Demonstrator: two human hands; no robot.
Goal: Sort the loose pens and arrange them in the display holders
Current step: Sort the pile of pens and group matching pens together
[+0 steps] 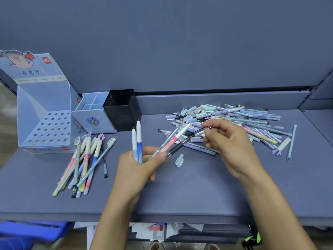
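Above the desk (180, 186), left fingers (158, 156) grip pens (138, 138); right fingers (211, 139) pinch cap (201, 131).

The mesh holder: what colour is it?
The mesh holder is black; the head view shows it.

- Pale blue cardboard display box (43, 98) with a holed tray: a red square logo (46, 60) on its back card, with small, soft white letters that seem to read "deli".
- Same back card: large dark brush-style Chinese characters (30, 72), not clear enough to read with certainty.
- White strip (40, 79) under them: fine print, too blurred to read.
- Light blue plastic compartment pen holder (93, 120): a small word (98, 128) beneath a round blue cartoon badge, too faint to read.
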